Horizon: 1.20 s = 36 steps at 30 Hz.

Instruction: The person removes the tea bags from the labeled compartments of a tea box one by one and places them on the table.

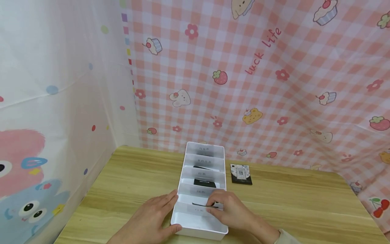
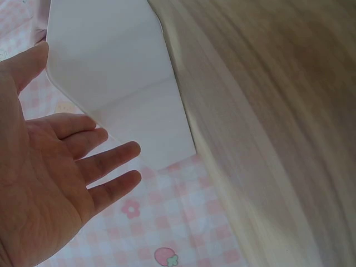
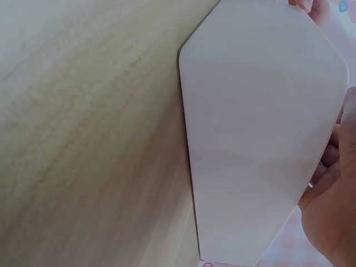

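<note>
A long white divided box [image 1: 199, 232] stands on the table, its grey dividers printed with labels. My left hand [image 1: 152, 213] rests along the box's left side near the front corner, fingers extended; the left wrist view shows that hand [image 2: 61, 167] with its fingertips right at the box's rim. Over the second compartment from the front, my right hand [image 1: 230, 208] pinches a thin dark packet [image 1: 198, 204], seen edge-on and partly covered by the fingers. In the right wrist view the right hand [image 3: 334, 183] reaches over the rim, its fingertips hidden behind the box wall.
A black-and-white packet [image 1: 241, 174] lies on the wooden table [image 1: 292, 200] right of the box. Another dark packet [image 1: 204, 183] sits in the middle compartment, and a dark edge [image 1: 202, 167] shows in the one behind. A pink checked cloth [image 1: 207, 108] hangs behind the table.
</note>
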### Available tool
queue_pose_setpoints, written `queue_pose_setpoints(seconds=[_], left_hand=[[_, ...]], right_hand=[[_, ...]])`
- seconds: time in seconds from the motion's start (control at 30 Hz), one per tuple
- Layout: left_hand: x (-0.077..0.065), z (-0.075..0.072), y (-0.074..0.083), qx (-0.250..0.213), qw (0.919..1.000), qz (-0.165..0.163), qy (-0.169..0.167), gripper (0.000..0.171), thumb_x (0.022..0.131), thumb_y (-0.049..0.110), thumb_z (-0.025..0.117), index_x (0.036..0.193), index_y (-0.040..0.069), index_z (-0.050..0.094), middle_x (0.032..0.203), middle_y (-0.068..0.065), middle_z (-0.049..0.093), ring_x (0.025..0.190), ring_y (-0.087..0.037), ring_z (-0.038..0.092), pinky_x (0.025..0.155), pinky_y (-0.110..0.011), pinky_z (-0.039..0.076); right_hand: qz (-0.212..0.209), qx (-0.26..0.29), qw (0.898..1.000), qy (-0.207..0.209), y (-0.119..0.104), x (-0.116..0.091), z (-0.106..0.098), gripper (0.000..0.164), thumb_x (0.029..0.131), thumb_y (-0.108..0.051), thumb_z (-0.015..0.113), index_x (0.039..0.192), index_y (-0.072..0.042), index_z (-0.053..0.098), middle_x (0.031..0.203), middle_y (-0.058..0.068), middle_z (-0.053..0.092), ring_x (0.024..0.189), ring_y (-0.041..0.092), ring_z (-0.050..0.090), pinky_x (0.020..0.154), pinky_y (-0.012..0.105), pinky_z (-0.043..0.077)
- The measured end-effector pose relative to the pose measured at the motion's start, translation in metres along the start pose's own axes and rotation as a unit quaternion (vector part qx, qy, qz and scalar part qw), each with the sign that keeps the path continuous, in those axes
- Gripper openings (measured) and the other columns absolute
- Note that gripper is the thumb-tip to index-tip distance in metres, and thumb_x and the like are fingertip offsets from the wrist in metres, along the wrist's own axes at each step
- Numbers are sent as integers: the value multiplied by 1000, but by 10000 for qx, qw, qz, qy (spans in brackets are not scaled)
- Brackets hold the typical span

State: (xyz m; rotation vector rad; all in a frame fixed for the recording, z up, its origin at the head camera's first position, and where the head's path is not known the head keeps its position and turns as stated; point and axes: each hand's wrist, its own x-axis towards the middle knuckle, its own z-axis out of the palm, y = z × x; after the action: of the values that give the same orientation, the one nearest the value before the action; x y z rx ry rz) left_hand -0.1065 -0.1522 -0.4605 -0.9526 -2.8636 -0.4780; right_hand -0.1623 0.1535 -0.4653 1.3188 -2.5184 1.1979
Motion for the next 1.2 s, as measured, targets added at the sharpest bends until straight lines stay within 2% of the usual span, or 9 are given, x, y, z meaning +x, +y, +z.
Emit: queue_pose_setpoints(seconds=[0.13, 0.3, 0.53, 0.7, 0.83, 1.07, 1.2], left_hand=[[1, -1, 0, -85, 9999, -60, -124, 89, 100, 71, 50, 151, -1, 53, 161, -10, 48, 137, -27, 56, 109, -51, 49], [1, -2, 1, -177, 9994, -145, -263, 90, 99, 72, 49, 152, -1, 52, 162, -10, 46, 138, -28, 55, 110, -52, 48], [0, -2, 1, -180, 9996, -134, -190, 89, 100, 71, 51, 152, -1, 52, 161, -10, 47, 138, -29, 55, 110, -52, 48], [0, -2, 2, -152, 9996, -145, -168, 88, 100, 70, 51, 152, -1, 52, 161, -10, 47, 139, -29, 55, 111, -52, 47], [0, -2, 3, -104, 9998, -95, -104, 87, 100, 69, 52, 151, -1, 53, 161, -11, 47, 139, -29, 55, 110, -52, 48], [-1, -1, 3, -118, 9999, -90, -78, 86, 100, 68, 53, 151, -1, 53, 162, -10, 46, 139, -29, 55, 110, -52, 48], [-1, -1, 3, -113, 9999, -86, -25, 86, 100, 69, 53, 151, -1, 53, 161, -11, 47, 139, -29, 55, 110, -52, 48]], right_hand=[[177, 71, 9997, 136, -3, -1, -3, 16, 92, -1, 77, 95, -16, 75, 97, -11, 71, 91, 4, 64, 81, 29, 59], [451, -44, 9976, 520, -12, 1, -14, 19, 93, -3, 78, 99, -20, 75, 98, -15, 70, 89, 4, 64, 78, 29, 58], [-114, -204, 9923, 1214, -18, 7, -40, 21, 92, 4, 77, 99, -16, 75, 95, -7, 72, 82, 7, 65, 68, 28, 58], [-56, -361, 9872, 1551, -22, 9, -61, 24, 90, 8, 76, 100, -14, 74, 93, -4, 72, 77, 6, 62, 64, 27, 58], [-87, -555, 9803, 1892, -21, 7, -77, 28, 86, 15, 76, 101, -10, 74, 89, -1, 72, 72, 5, 59, 58, 23, 53], [-141, -647, 9681, 2415, -11, 1, -105, 35, 83, 25, 71, 103, -3, 74, 92, 7, 73, 75, 8, 61, 73, 16, 52], [-2, -812, 9597, 2692, -4, -3, -119, 32, 84, 25, 70, 104, 0, 75, 93, 11, 74, 74, 7, 60, 70, 15, 49]])
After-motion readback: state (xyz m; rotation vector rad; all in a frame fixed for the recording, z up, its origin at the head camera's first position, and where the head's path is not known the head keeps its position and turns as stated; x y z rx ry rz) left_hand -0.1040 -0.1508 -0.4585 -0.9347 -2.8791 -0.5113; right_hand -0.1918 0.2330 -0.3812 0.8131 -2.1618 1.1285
